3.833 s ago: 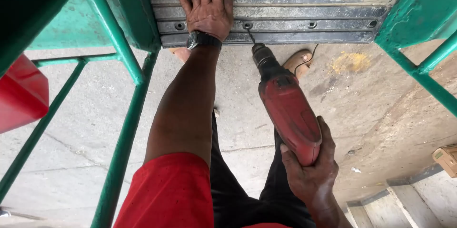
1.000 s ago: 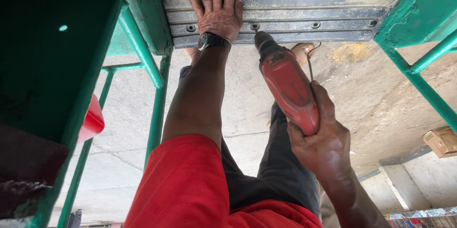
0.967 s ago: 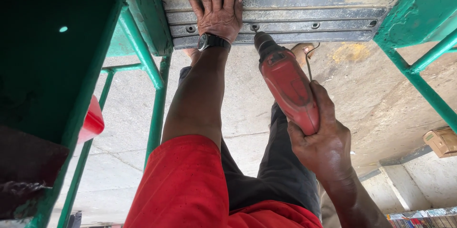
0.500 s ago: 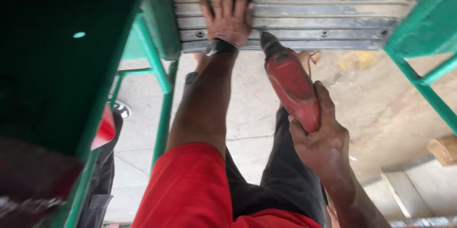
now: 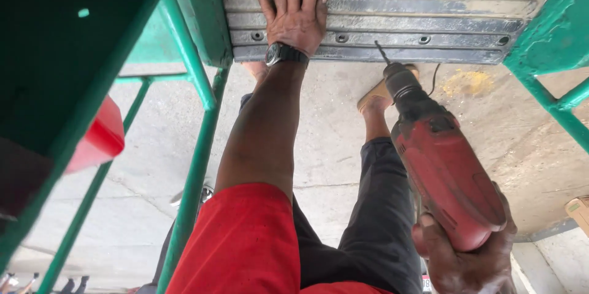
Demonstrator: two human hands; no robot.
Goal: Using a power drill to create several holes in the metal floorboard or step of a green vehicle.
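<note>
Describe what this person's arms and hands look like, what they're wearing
Both hands are bare, no gloves. The left hand looks dusty, with a dark round-faced wristwatch on a black strap. The left arm has a short red sleeve ending above the elbow. The right hand shows no ring or watch.

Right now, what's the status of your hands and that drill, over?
Left hand flat on grey slats. Right hand grips red drill, bit at slat edge. Nothing between.

Green metal frame (image 5: 202, 36), grey bolted slats (image 5: 429, 5) across it — left hand (image 5: 294, 15) flat on slats
</note>
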